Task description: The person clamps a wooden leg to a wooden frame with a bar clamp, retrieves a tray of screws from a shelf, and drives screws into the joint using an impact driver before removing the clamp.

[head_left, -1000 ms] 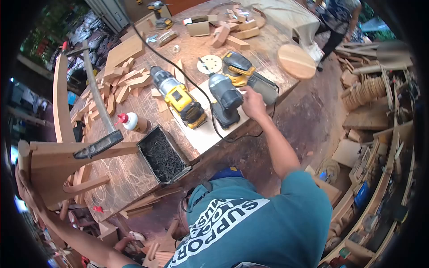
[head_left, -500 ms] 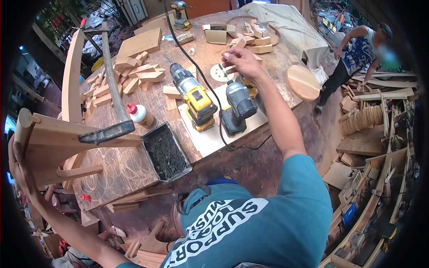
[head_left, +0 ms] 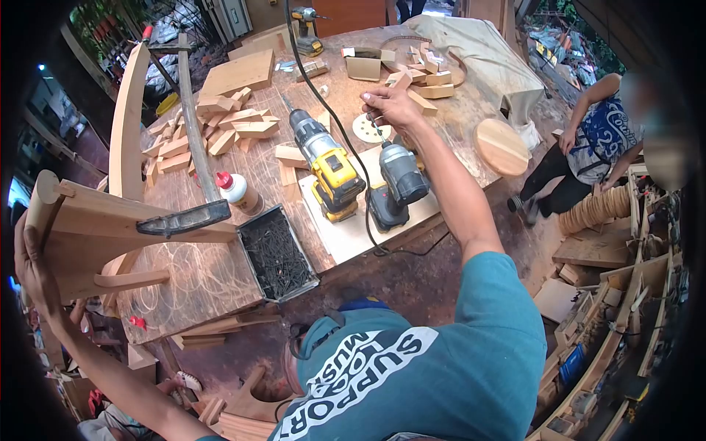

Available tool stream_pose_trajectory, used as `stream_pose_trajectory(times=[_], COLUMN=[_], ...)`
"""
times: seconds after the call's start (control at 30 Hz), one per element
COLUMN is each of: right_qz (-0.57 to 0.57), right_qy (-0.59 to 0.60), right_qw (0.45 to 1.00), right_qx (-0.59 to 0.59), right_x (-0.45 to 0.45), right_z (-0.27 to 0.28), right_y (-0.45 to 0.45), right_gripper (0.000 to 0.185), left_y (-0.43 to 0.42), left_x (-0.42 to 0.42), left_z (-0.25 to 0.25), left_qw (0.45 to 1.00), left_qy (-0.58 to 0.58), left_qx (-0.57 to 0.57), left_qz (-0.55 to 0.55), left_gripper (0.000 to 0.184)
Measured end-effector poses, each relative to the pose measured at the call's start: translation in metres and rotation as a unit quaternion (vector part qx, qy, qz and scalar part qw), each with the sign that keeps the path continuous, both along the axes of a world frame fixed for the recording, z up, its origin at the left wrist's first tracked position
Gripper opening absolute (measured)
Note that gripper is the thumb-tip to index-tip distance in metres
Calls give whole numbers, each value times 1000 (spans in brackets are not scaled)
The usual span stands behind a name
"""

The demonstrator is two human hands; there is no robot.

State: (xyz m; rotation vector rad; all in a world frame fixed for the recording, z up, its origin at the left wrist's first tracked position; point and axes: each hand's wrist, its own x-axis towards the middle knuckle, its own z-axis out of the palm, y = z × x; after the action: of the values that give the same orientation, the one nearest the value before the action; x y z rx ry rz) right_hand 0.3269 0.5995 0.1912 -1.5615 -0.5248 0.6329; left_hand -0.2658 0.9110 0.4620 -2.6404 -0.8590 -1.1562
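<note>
Now nearer the yellow drill [head_left: 329,165], the right hand [head_left: 396,109] is curling at the bit [head_left: 380,134] of the grey driver [head_left: 403,175] just right of it, bringing work there; whether its grip is closing, I cannot tell. Well left of the drill, the left hand [head_left: 34,263] is gripping the wooden frame [head_left: 87,239], arm [head_left: 110,371] stretching.

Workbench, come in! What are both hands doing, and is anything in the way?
Left hand against wooden piece. Right hand by bit of grey driver, contact unclear. Black cable runs between grey driver and yellow drill.
</note>
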Motion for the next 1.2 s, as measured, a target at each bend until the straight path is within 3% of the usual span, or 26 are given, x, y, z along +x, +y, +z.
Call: stream_pose_trajectory(times=[0.17, 0.47, 0.73, 0.87, 0.97, 1.1, 1.13, 1.2], right_qz=[51, 18, 65, 57, -27, -47, -67, -55], right_qy=[19, 163, 151, 139, 91, 81, 92, 84], right_qw=[998, 981, 983, 984, 981, 937, 925, 927], right_qx=[-35, 105, 84, 95, 167, 338, 363, 361], right_x=[0, -13, -10, -21, -42, -105, -120, -141], right_z=[-7, -15, -19, -20, -45, -73, -85, -111], right_y=[4, -10, -24, -45, -78, -132, -142, -154], right_gripper=[28, 35, 37, 47, 54, 74, 77, 80], left_y=[12, 32, 42, 37, 14, 23, 31, 24], left_x=[-4, -12, -10, -6, 6, 0, -6, -1], left_z=[-2, -7, -6, -7, -1, -2, 1, 1], left_qw=[1000, 999, 999, 999, 1000, 999, 998, 996], left_qy=[-14, -27, -24, -35, -18, -42, -20, -59], left_qx=[15, -26, -26, -32, -13, -15, 54, -54], left_qz=[10, 11, -9, -10, -7, 3, 21, 47], left_gripper=[53, 55, 55, 55, 55, 56, 56, 48])
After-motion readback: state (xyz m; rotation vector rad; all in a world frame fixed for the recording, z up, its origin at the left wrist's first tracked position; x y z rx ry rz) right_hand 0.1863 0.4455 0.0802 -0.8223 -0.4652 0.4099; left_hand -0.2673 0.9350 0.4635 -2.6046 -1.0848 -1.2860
